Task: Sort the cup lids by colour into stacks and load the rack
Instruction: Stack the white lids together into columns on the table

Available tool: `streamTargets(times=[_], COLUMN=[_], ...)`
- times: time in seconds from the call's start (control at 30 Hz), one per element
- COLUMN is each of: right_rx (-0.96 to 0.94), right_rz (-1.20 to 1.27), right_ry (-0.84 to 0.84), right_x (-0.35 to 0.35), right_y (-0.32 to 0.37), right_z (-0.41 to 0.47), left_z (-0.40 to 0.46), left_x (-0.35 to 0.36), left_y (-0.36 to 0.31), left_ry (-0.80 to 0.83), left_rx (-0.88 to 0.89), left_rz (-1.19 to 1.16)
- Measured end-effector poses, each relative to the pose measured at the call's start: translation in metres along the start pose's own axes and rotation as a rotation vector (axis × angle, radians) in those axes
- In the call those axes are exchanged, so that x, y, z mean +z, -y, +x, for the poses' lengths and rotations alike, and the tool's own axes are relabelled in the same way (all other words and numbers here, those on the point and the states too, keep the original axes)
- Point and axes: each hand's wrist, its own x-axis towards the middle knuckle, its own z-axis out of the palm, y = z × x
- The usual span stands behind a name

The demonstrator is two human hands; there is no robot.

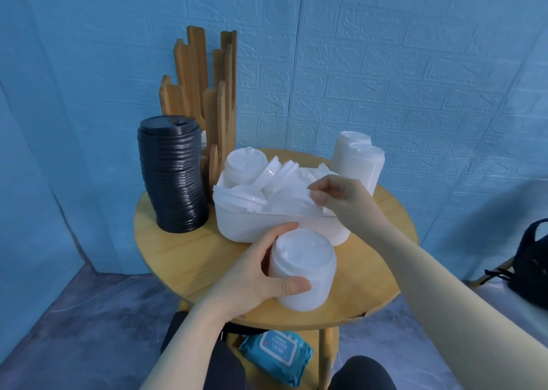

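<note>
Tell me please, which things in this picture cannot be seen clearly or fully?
- Head view: the base of the wooden rack is hidden behind the black lid stack and the white tub.
- The lids deep in the tub are covered by the loose ones on top and the right hand.
- The dark bag is cut off by the right edge.
- The print on the blue wipes pack is too small to read.
</note>
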Motion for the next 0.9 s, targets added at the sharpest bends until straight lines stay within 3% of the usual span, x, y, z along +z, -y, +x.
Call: streamTargets(times=[0.3,0.73,0.9], right_rx=[0.073,0.067,0.188], right_rz=[0.261,0.308,0.315], right_ry=[-0.061,0.017,-0.012], right_x=[-0.001,0.002,0.003], right_y=[-0.002,0.008,0.011], right_z=[0.000,0.001,0.008], left_z=[0.000,-0.001,-0.001], left_x=[0.001,0.001,0.002], left_y=[-0.002,-0.003,-0.004], left_ry=[0.002,0.003,-0.003], left_rx=[-0.004,-0.006,-0.006], left_rz=[0.012,0.008,0.006])
